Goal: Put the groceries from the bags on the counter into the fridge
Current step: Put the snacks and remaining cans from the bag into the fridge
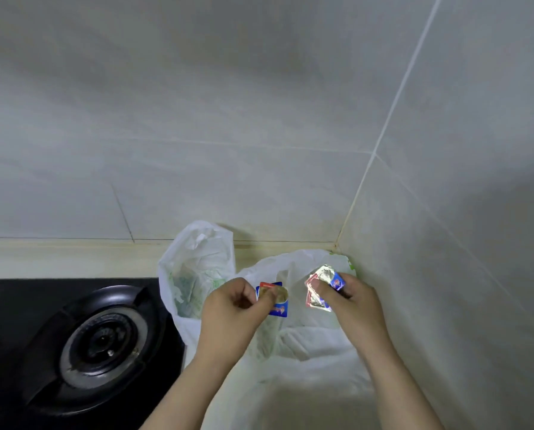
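- The big white bag [309, 339] sits on the counter [73, 262], right in the corner of the tiled wall [259, 119].
- The bag's mouth is open and faces up.
- The left hand [233, 308] is just above the left side of the big white bag.
- Its thumb and fingers pinch a small blue and red packet [276, 305] with a gold round spot on it.
- The right hand [354, 301] is above the right side of the big white bag, near the side wall.
- Its fingers are curled around a few shiny foil packets [320, 282], with silver, red and blue on them.
- The two hands are near each other but do not touch.
- A second white bag [197, 268] with green print stands just behind and to the left of the big white bag, touching it.
- A black stove top [17, 305] lies to the left of the big white bag.
- A round gas burner [104, 346] sits on the stove top, well to the left of the big white bag.
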{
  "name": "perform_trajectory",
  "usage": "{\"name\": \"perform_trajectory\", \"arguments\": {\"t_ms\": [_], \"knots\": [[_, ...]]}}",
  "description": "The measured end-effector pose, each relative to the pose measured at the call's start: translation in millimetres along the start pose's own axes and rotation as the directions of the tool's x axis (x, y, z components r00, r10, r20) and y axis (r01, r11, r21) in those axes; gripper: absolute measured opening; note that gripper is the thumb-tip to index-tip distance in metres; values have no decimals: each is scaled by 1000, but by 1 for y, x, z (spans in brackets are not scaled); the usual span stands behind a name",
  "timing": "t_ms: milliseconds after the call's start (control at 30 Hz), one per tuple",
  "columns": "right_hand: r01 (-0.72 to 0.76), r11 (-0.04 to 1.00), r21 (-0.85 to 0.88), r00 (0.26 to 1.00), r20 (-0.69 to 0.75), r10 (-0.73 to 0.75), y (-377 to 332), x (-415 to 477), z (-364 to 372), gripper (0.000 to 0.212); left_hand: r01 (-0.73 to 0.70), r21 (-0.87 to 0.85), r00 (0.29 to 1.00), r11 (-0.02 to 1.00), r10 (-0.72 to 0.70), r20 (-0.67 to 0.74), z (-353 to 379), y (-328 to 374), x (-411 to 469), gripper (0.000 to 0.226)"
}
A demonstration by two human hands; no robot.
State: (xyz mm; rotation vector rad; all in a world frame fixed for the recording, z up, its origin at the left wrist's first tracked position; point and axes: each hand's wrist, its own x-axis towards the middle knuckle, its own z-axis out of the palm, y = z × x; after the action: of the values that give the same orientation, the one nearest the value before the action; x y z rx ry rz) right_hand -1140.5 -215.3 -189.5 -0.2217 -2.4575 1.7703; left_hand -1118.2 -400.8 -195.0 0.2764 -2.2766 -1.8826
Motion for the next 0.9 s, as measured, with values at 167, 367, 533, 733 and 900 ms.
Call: {"name": "perform_trajectory", "arguments": {"t_ms": [167,367,533,733,900], "knots": [[83,990,115,996,16,-85,-53,-34,22,7,-75,-90,994,993,68,-81,-52,30,-19,51],[143,960,242,983,77,-166,-99,-69,58,5,-83,-230,989,970,51,-142,-113,53,-39,22],[156,915,373,942,223,-251,-130,-80,88,10,-154,-151,931,976,93,-352,-155,63,-52,18],[156,875,458,802,458,-383,-164,-78,123,14,-163,-60,811,985,99,-576,-188,75,-80,11],[115,870,479,625,646,-439,-177,-93,159,17,-137,13,655,991,100,-749,-209,74,-123,11]]}}
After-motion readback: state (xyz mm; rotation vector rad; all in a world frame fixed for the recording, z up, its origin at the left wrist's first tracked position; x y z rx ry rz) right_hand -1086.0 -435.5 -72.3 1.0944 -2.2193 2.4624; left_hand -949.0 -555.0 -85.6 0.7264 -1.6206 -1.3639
